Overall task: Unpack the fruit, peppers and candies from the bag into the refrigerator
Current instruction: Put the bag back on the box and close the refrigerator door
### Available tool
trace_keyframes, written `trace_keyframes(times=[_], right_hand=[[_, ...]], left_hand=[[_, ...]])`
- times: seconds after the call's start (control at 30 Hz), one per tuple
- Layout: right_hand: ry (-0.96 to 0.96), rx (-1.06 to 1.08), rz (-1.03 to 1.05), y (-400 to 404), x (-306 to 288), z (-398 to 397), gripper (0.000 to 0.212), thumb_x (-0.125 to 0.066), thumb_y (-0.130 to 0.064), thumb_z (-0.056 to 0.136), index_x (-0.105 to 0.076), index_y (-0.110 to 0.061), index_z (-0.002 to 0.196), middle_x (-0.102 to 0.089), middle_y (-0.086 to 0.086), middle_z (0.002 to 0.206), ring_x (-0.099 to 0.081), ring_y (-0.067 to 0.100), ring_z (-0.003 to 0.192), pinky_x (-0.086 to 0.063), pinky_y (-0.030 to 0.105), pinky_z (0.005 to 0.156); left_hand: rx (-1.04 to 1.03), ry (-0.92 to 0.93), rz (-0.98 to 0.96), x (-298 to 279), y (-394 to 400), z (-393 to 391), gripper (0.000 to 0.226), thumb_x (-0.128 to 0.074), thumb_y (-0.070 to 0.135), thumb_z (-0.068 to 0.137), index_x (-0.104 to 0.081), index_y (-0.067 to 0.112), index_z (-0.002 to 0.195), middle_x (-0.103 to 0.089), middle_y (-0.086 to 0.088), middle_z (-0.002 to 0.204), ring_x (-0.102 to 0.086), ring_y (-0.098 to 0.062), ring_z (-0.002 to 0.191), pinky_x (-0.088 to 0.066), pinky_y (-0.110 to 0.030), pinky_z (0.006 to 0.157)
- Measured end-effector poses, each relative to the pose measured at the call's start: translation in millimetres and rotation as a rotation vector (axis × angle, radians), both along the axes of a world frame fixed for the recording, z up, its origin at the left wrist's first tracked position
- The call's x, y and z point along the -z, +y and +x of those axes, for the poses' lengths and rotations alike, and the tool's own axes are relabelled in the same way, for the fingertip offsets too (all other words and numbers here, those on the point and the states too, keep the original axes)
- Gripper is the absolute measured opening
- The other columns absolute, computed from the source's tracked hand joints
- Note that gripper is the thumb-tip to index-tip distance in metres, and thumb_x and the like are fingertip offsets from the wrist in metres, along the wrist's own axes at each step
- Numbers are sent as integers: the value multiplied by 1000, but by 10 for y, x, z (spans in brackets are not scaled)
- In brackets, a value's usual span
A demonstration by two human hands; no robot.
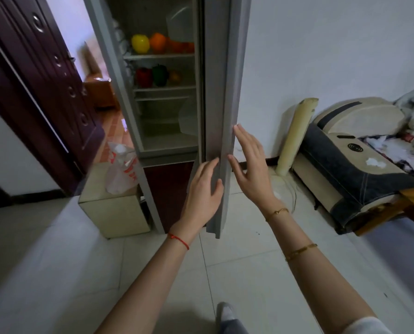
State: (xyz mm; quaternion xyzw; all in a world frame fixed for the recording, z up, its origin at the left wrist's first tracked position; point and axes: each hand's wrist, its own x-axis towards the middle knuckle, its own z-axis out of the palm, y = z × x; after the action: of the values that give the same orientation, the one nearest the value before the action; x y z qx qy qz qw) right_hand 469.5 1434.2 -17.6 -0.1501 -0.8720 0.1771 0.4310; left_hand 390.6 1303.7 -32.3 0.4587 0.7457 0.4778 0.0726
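head view: refrigerator door (219,92) between both hands (227,179)

Bag (121,174) on box (114,213) left of refrigerator (153,131).

White walls (321,44), pale tiled floor (56,261), dark door (44,80) left, cushioned sofa (350,145) right.
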Motion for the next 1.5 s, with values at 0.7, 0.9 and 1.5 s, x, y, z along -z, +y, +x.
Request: trace_keyframes(times=[0.7, 0.9, 1.5], right_hand=[[3, -230, 104, -222, 51, -2478, 67, -55, -25, 100, -21, -5, 154, -12, 6, 164, -6, 24, 152, -18, 48, 122], [-5, -233, 187, -89, -57, -3183, 65, -55, -24, 100, -22, -7, 154, -15, 8, 163, -6, 26, 152, -20, 53, 120], [-138, -38, 212, 134, -83, -4730, 73, -57, -25, 97, -16, -13, 156, -6, 2, 165, 3, 21, 153, -7, 50, 123]], left_hand=[[-285, -91, 10, 230, -441, -2255, 58, -44, 27, 99, -26, 26, 154, -38, 4, 156, -38, -11, 142, -37, -44, 115], [-306, -123, 64, 193, -353, -2955, 54, -46, 14, 103, -30, 27, 153, -45, 9, 150, -44, 5, 133, -40, -29, 113], [-116, -79, -12, 108, 3, -4881, 62, -50, 13, 101, -23, 29, 155, -36, 13, 156, -34, -4, 143, -31, -31, 119]])
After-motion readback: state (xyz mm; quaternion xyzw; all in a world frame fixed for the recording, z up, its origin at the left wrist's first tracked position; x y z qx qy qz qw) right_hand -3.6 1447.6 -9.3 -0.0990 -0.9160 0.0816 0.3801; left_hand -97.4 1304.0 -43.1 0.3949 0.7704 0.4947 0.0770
